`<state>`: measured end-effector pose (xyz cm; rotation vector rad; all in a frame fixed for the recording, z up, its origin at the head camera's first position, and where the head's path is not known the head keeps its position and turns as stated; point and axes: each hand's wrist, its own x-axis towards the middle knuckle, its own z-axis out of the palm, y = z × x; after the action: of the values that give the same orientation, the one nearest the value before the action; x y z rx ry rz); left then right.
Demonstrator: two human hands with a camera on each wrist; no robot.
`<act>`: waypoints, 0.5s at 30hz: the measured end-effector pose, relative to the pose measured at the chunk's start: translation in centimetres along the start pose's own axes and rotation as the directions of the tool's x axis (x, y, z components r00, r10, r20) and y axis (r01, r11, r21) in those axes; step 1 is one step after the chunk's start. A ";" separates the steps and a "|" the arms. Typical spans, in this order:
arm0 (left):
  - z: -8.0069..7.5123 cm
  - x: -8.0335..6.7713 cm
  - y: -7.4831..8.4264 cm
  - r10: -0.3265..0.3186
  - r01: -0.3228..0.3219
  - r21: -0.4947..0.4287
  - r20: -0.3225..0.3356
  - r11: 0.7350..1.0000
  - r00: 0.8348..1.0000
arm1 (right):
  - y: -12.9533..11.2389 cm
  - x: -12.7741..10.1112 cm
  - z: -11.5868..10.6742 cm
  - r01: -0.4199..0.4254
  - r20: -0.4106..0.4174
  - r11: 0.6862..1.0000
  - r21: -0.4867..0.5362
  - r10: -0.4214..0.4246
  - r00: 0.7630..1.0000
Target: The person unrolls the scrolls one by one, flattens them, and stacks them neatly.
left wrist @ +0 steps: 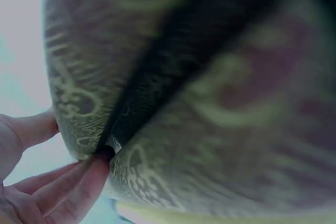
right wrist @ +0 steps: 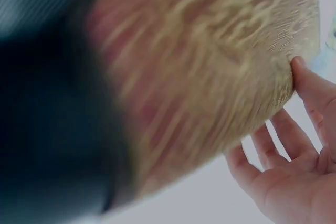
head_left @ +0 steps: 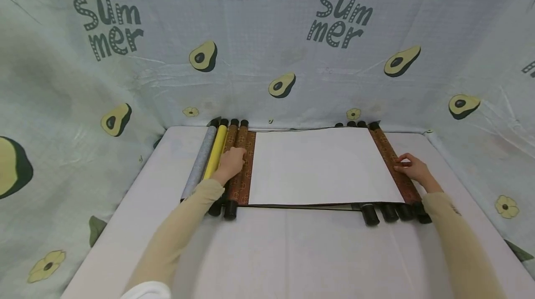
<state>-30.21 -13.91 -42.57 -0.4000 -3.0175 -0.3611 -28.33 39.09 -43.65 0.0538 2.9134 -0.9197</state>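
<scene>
A hanging scroll lies partly unrolled across the table, its blank white sheet (head_left: 322,164) between two brown patterned ends. My left hand (head_left: 231,164) grips the scroll's left brown roll (head_left: 234,192), thumb on one side and fingers (left wrist: 79,187) in the narrow gap beside a second brown roll (left wrist: 252,129). At the other end, my right hand (head_left: 414,169) holds the right brown roll (head_left: 390,157). The right wrist view shows the thumb on that roll's edge and the other fingers along its lower side.
Left of the brown rolls lie a yellow rolled scroll (head_left: 216,150) and a grey one (head_left: 198,162). Several black roller knobs (head_left: 369,214) stick out below the sheet's right part. A pale cloth (head_left: 251,57) printed with avocados hangs behind the white table (head_left: 292,252).
</scene>
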 end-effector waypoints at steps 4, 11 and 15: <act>0.4 -0.6 0.5 0.111 -0.119 0.242 0.047 0.963 0.993 | 0.0 -1.0 -0.4 0.139 0.059 0.973 -0.182 -0.131 0.990; -0.4 -4.2 1.1 0.194 -0.255 0.298 0.221 0.920 0.956 | 0.3 -4.2 -0.6 0.288 0.149 0.880 -0.379 -0.249 0.957; -0.6 -7.1 0.7 0.212 -0.288 0.258 0.285 0.922 0.935 | 0.7 -6.5 -0.5 0.374 0.184 0.824 -0.426 -0.326 0.927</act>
<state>-23.19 -15.15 -42.61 -0.8546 -3.1286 0.1760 -21.89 39.88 -43.01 -0.5626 3.0032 -0.2244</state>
